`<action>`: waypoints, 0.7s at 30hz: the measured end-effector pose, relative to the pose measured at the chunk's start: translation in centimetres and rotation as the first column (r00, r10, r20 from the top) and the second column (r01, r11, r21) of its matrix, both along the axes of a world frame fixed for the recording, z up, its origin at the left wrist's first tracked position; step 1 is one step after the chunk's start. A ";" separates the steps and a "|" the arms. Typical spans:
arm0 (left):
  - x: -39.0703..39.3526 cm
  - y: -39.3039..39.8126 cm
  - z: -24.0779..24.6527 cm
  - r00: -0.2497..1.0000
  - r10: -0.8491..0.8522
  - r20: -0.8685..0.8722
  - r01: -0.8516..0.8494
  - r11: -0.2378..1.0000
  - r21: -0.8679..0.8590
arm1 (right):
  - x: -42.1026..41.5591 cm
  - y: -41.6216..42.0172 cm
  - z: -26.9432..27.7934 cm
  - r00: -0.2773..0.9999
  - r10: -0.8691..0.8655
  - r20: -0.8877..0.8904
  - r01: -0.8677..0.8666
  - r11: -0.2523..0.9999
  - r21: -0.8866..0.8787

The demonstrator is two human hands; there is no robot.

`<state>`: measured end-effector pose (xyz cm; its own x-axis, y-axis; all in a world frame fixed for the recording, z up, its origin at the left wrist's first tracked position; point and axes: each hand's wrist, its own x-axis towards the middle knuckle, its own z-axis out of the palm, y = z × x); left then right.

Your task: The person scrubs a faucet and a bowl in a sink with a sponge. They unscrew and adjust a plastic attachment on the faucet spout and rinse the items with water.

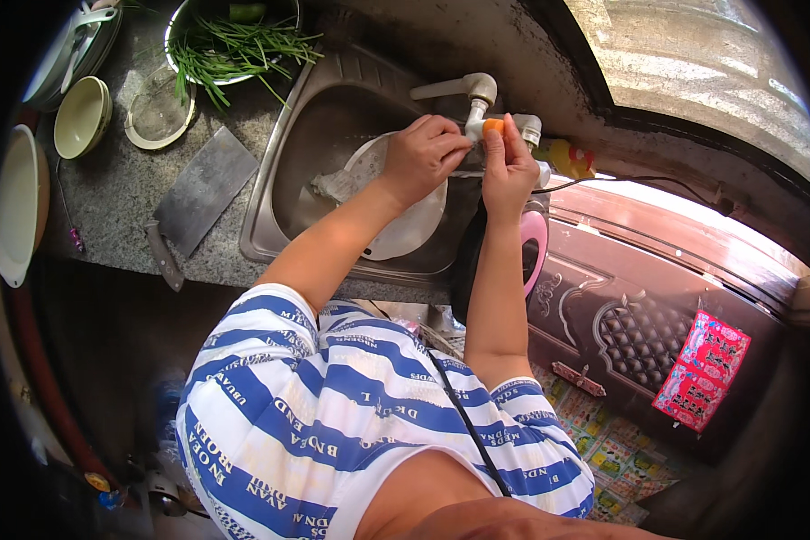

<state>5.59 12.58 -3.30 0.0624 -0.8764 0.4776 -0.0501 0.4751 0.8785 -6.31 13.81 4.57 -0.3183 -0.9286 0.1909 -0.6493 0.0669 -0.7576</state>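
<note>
My right hand [511,156] has its thumb and fingers closed around the orange knob [493,126] of a white plastic faucet [480,88] above the sink. Just left of it, my left hand [424,158] is held with bent fingers, its fingertips at the white pipe under the faucet; whether it pinches anything there cannot be made out. Beneath the left forearm, a whitish round basin or colander [412,226] lies in the stainless steel sink [297,182], with a pale crumpled thing [334,185] at its left side.
On the stone counter [118,202] left of the sink lie a cleaver [206,189], a round strainer [162,111] and stacked bowls [81,118]. Green stalks [243,50] hang over a bowl's rim behind. A pink-handled black item [532,243] stands at the sink's right edge. A cable runs along the wall.
</note>
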 end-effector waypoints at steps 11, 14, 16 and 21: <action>-1.2 -0.4 2.4 0.999 -0.017 -0.032 0.024 0.975 0.223 | 0.0 0.1 -0.1 0.996 0.050 0.072 -0.044 0.995 -0.089; -1.8 -1.2 2.2 0.985 -0.051 -0.167 0.108 0.929 0.354 | -0.3 0.0 -0.2 0.996 0.045 0.079 -0.039 0.996 -0.076; -1.8 -1.0 1.8 0.963 -0.073 -0.260 0.183 0.886 0.427 | -0.4 0.2 -0.2 0.997 0.042 0.063 -0.037 0.997 -0.073; -1.7 -0.5 0.9 0.921 -0.109 -0.374 0.292 0.829 0.477 | -0.1 0.6 -0.1 0.997 0.021 0.071 -0.014 0.996 -0.089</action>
<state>3.86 12.11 -2.40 -0.0751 -0.9953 -0.0613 0.3195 -0.0823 0.9440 -6.43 14.46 4.49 -0.3179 -0.9145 0.2502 -0.5937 -0.0137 -0.8045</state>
